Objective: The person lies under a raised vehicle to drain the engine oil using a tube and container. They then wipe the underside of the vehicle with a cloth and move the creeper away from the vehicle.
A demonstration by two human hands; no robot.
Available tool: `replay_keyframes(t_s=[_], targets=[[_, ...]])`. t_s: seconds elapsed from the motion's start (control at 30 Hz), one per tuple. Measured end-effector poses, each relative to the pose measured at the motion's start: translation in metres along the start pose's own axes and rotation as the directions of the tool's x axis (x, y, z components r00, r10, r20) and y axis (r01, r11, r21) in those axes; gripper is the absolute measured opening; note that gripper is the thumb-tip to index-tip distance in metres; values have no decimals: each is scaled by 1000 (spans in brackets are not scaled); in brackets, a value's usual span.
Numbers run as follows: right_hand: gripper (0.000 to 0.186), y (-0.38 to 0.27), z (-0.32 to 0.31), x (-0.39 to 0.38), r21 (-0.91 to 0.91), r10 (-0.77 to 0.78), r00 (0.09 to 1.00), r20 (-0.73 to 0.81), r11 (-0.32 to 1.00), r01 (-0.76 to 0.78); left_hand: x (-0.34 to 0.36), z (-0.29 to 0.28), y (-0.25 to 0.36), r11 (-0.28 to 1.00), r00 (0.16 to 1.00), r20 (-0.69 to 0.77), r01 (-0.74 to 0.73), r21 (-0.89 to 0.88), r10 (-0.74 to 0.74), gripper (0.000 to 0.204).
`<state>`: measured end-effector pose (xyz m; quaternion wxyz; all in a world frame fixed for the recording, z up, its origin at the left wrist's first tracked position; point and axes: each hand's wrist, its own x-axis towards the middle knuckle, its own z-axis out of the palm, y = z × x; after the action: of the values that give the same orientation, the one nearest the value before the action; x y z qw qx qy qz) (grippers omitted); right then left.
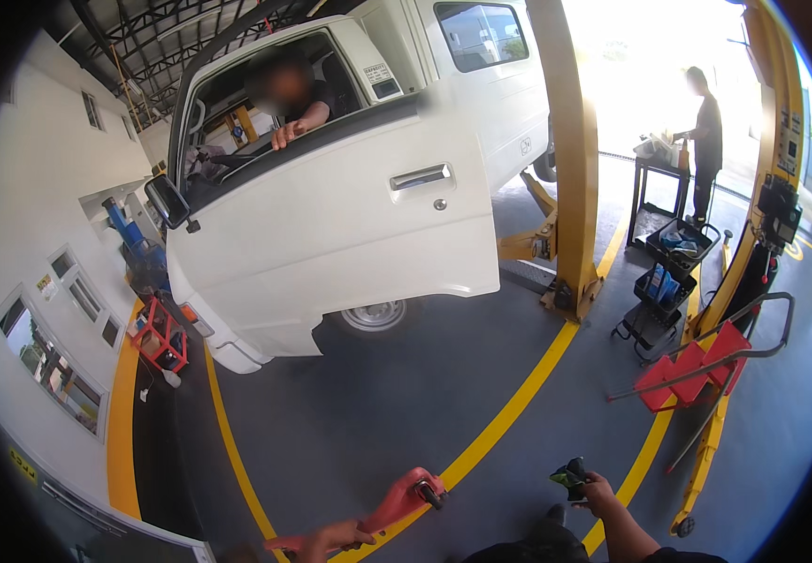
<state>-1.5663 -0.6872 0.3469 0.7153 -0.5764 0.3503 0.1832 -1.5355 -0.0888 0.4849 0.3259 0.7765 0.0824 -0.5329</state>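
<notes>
My left hand (333, 539) is closed around a red metal arm (395, 503) with a dark metal end piece, low in the middle of the view. What the arm belongs to lies outside the picture. To the right, my right hand (597, 494) grips a small crumpled black-and-green item (570, 479). Its kind cannot be made out; it looks soft. Ahead of both hands stands a white van (350, 225) with its front door swung out.
A person (301, 108) sits in the cab, one hand on the door's edge. Yellow lift posts (575, 169) rise at right, near a black tiered cart (664, 286) and a red folding step stool (692, 371). Another person (706, 131) stands far right. A red cart (159, 336) is at left.
</notes>
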Motion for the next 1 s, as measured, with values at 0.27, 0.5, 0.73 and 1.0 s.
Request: replay_keyframes(t_s=[0.27, 0.5, 0.73, 1.0], targets=[[58, -90, -204, 32, 99, -64, 978, -198, 991, 85, 17, 11, 122, 882, 963, -231, 16, -471, -141, 22], [65, -158, -318, 128, 38, -298, 952, -70, 953, 301, 56, 39, 218, 639, 951, -208, -14, -769, -229, 22], [57, -278, -264, 169, -144, -439, 898, -18, 890, 433, 117, 8, 310, 525, 910, -242, -33, -850, -335, 20], [61, -413, -291, 252, -205, -430, 897, 101, 873, 442, 148, -34, 441, 511, 863, -425, -244, -824, -274, 18]])
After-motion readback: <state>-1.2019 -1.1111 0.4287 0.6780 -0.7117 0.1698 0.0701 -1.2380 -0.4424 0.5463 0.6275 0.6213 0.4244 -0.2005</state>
